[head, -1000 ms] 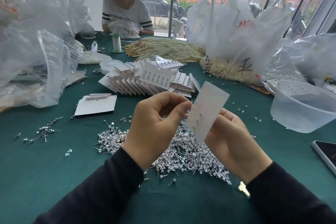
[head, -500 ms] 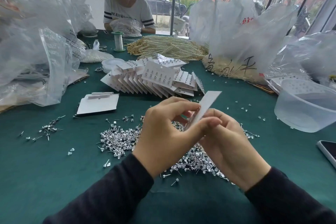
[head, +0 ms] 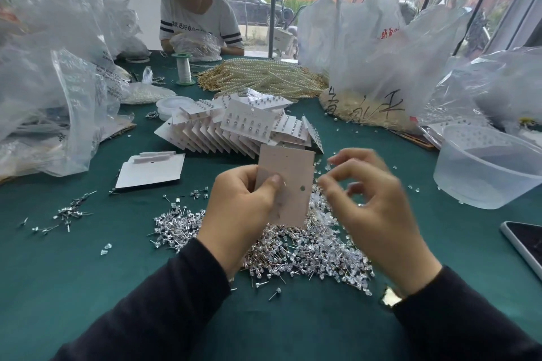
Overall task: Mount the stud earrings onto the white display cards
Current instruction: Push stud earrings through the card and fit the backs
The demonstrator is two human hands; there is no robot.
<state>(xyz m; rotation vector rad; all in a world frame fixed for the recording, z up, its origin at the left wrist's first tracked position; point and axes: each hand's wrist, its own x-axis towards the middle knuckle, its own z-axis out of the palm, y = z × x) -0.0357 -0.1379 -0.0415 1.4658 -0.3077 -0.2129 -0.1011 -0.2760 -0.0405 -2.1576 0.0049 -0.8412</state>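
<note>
- The left hand (head: 240,208) pinched the white display card (head: 290,179), thumb on its face, upright over the heaped stud earrings (head: 308,252).
- The right hand (head: 372,208), blurred just beside the card, curled thumb toward forefinger; what it held, if anything, could not be told.

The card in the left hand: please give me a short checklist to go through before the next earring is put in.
1. Card held steady: ok, the left hand grips the card at its left edge.
2. Earring ready in the right hand: cannot tell, its fingers are curled but blurred.
3. Earrings within reach: ok, the pile of earrings lies under both hands.
4. Free holes on the card: cannot tell, too faint.
5. Place for the filled card: ok, the stack of filled cards lies just behind.
</note>
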